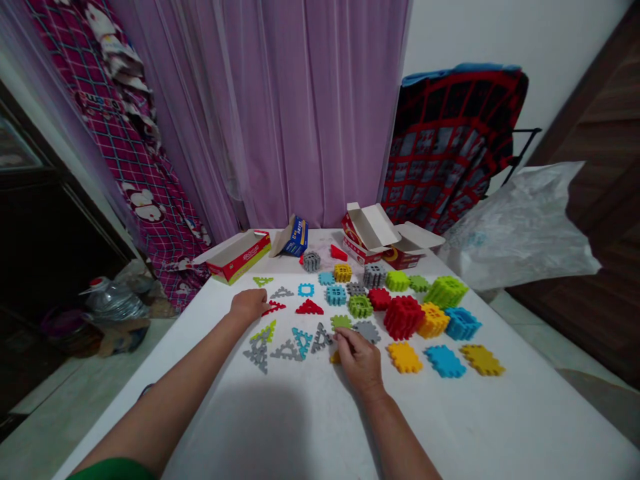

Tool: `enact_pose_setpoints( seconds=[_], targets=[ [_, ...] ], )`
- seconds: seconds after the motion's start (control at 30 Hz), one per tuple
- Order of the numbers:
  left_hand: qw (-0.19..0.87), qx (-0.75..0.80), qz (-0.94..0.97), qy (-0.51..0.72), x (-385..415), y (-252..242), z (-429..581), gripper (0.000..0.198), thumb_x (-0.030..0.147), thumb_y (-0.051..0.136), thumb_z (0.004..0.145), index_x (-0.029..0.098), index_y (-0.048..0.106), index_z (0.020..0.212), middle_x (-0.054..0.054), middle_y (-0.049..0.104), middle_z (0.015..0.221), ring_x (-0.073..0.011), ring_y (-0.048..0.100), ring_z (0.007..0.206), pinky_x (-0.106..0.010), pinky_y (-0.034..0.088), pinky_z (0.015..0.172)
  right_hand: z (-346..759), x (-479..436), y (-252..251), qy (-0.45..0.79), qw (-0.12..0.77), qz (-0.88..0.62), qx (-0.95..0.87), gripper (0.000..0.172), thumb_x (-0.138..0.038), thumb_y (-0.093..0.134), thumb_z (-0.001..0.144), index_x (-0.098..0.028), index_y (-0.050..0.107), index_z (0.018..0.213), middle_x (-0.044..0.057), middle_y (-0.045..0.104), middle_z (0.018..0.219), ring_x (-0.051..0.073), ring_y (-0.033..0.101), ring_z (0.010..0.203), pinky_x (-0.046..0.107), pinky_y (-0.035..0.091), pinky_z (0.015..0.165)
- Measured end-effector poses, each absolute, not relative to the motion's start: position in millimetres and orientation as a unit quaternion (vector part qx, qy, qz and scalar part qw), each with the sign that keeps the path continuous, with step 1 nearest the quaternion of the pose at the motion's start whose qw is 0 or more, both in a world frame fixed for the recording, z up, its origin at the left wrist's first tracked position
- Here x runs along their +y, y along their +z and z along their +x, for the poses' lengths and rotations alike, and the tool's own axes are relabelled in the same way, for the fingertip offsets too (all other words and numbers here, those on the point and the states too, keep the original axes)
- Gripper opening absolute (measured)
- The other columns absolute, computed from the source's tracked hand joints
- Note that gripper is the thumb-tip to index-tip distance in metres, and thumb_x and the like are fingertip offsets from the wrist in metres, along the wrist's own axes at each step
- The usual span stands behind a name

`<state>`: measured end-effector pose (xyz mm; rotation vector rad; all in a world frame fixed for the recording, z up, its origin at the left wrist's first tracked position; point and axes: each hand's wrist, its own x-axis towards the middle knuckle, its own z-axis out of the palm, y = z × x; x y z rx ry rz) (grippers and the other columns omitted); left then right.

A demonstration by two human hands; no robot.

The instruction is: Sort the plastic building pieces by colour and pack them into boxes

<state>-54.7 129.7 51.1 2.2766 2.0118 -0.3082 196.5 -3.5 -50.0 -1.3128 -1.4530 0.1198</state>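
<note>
The white bench (310, 427) carries assembled cubes, a red cube (403, 317) largest among them, then flat squares and triangles. This looks like the sorting-and-picking step. The left hand (249, 305) rests on a red triangle (273, 307), fingers loosely curled. The right hand (359, 360) pinches a small yellow piece (335, 358), mostly hidden. Lifting either flat tile likely calls for a fingertip under its edge.

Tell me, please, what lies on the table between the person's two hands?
In the head view, between the left hand and the right hand lie flat triangle pieces: a red triangle, a lime triangle, grey triangles and a blue triangle.
</note>
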Motion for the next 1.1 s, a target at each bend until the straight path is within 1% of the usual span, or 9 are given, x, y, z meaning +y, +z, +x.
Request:
enact_pose_setpoints(
  seconds=[0.1, 0.2, 0.33, 0.4, 0.53, 0.6, 0.73, 0.9, 1.1],
  targets=[
    [0.038, 0.639, 0.763, -0.085, 122.5, 45.3, -51.2, 0.022, 0.038, 0.055, 0.084, 0.028, 0.07, 0.096, -0.006, 0.073, 0.108, -0.0233, 0.066, 0.1, -0.031, 0.046, 0.077, 195.6, -3.0, -50.9, 0.049, 0.556, -0.558, -0.614, 0.027, -0.027, 0.052, 0.089, -0.022, 0.078, 0.092, 0.005, 0.078, 0.081, 0.019, 0.075, 0.072, 0.029, 0.061, 0.073],
    [0.038, 0.626, 0.775, -0.079, 119.2, 39.0, -48.2, 0.02, 0.035, 0.056, 0.084, 0.026, 0.072, 0.092, -0.007, 0.072, 0.108, -0.0244, 0.066, 0.1, -0.032, 0.046, 0.077, 195.1, -3.3, -50.2, 0.048, 0.559, -0.555, -0.614, 0.026, -0.026, 0.052, 0.089, -0.022, 0.078, 0.092, 0.005, 0.078, 0.082, 0.019, 0.075, 0.073, 0.029, 0.061, 0.072],
    [0.038, 0.619, 0.781, -0.07, 119.7, 40.3, -44.1, 0.019, 0.032, 0.055, 0.085, 0.025, 0.073, 0.087, -0.007, 0.072, 0.101, -0.0238, 0.067, 0.094, -0.031, 0.046, 0.073, 196.2, -4.4, -46.5, 0.038, 0.57, -0.549, -0.61, 0.025, -0.023, 0.052, 0.089, -0.021, 0.077, 0.091, 0.005, 0.078, 0.081, 0.018, 0.074, 0.071, 0.028, 0.06, 0.07],
    [0.038, 0.609, 0.79, -0.057, 119.2, 46.3, -38.7, 0.02, 0.035, 0.055, 0.086, 0.026, 0.072, 0.09, -0.005, 0.072, 0.102, -0.0226, 0.067, 0.094, -0.03, 0.045, 0.072, 196.7, -4.7, -44.6, 0.029, 0.576, -0.547, -0.607, 0.024, -0.023, 0.052, 0.089, -0.021, 0.077, 0.091, 0.005, 0.078, 0.081, 0.018, 0.074, 0.071, 0.028, 0.06, 0.069],
    [0.036, 0.574, 0.818, -0.031, 115.7, 58.8, -16.6, 0.025, 0.038, 0.052, 0.09, 0.03, 0.072, 0.104, -0.002, 0.07, 0.114, -0.0203, 0.064, 0.103, -0.028, 0.045, 0.076, 196.3, -4.4, -43.3, 0.023, 0.584, -0.545, -0.601, 0.023, -0.023, 0.053, 0.089, -0.021, 0.076, 0.091, 0.004, 0.078, 0.08, 0.017, 0.074, 0.07, 0.027, 0.06, 0.071],
    [0.038, 0.559, 0.828, -0.028, 115.0, 61.0, -2.3, 0.024, 0.038, 0.055, 0.089, 0.031, 0.072, 0.105, -0.002, 0.069, 0.115, -0.0201, 0.064, 0.104, -0.028, 0.045, 0.077, 195.9, -4.4, -43.5, 0.022, 0.581, -0.547, -0.602, 0.024, -0.023, 0.053, 0.089, -0.021, 0.076, 0.091, 0.004, 0.078, 0.079, 0.017, 0.074, 0.07, 0.027, 0.06, 0.07],
    [0.041, 0.546, 0.836, -0.036, 117.8, 57.1, 21.5, 0.021, 0.039, 0.059, 0.087, 0.03, 0.074, 0.098, -0.003, 0.072, 0.111, -0.0211, 0.066, 0.1, -0.029, 0.045, 0.076, 195.9, -4.5, -43.7, 0.02, 0.574, -0.55, -0.606, 0.025, -0.023, 0.051, 0.09, -0.021, 0.076, 0.091, 0.004, 0.078, 0.08, 0.017, 0.074, 0.071, 0.026, 0.059, 0.068],
    [0.04, 0.549, 0.833, -0.058, 121.9, 50.8, 33.9, 0.019, 0.04, 0.061, 0.084, 0.028, 0.075, 0.089, -0.005, 0.073, 0.102, -0.0234, 0.067, 0.095, -0.031, 0.046, 0.074, 195.6, -4.0, -43.7, 0.025, 0.577, -0.552, -0.601, 0.025, -0.023, 0.051, 0.089, -0.021, 0.076, 0.091, 0.005, 0.077, 0.079, 0.017, 0.073, 0.07, 0.027, 0.059, 0.068],
    [0.028, 0.544, 0.835, -0.079, 118.0, 50.7, 37.4, 0.021, 0.039, 0.062, 0.083, 0.029, 0.075, 0.095, -0.006, 0.072, 0.108, -0.0251, 0.067, 0.098, -0.033, 0.048, 0.077, 194.6, -3.8, -43.4, 0.028, 0.575, -0.556, -0.6, 0.025, -0.023, 0.052, 0.089, -0.021, 0.076, 0.091, 0.005, 0.078, 0.08, 0.017, 0.073, 0.069, 0.026, 0.059, 0.069]
  ],
)
